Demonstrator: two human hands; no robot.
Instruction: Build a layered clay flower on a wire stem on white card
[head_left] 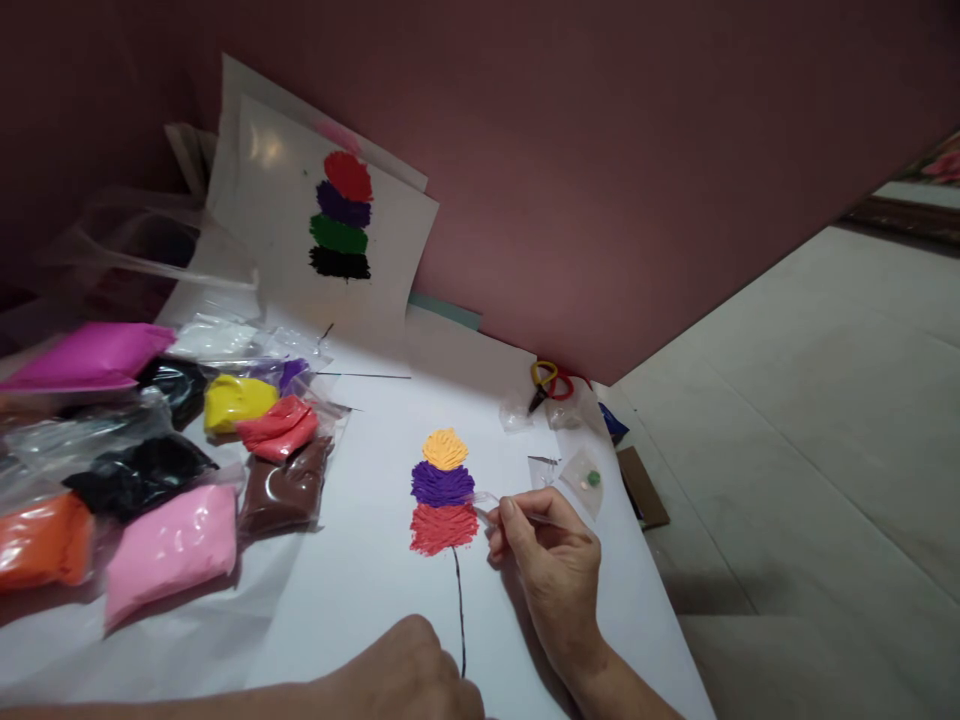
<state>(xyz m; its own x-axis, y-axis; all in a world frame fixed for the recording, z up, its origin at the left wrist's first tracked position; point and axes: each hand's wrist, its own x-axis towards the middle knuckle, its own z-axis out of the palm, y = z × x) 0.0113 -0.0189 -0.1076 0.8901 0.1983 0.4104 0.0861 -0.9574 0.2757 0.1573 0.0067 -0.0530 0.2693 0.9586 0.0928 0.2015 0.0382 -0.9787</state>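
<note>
Between the thumb and fingers of my right hand (pixel 551 560) is a thin clear plastic tool (pixel 486 498), its tip by the right edge of the clay picture. That picture, on white paper (pixel 352 580), stacks a yellow-orange clay patch (pixel 445 449), a purple clay patch (pixel 442 485) and a red clay patch (pixel 444 528), all with ridged strokes. A dark line (pixel 460 610) runs down from the red one. My left hand (pixel 409 670) rests curled near the bottom of the paper, beside the line; its fingertips and anything in them are hidden.
Bags of coloured clay, such as a pink one (pixel 176 550) and a brown one (pixel 289 485), crowd the left. A sheet with a similar picture (pixel 277 220) leans on the wall. Scissors (pixel 551 383) and a bag with green clay (pixel 592 478) lie near the right edge.
</note>
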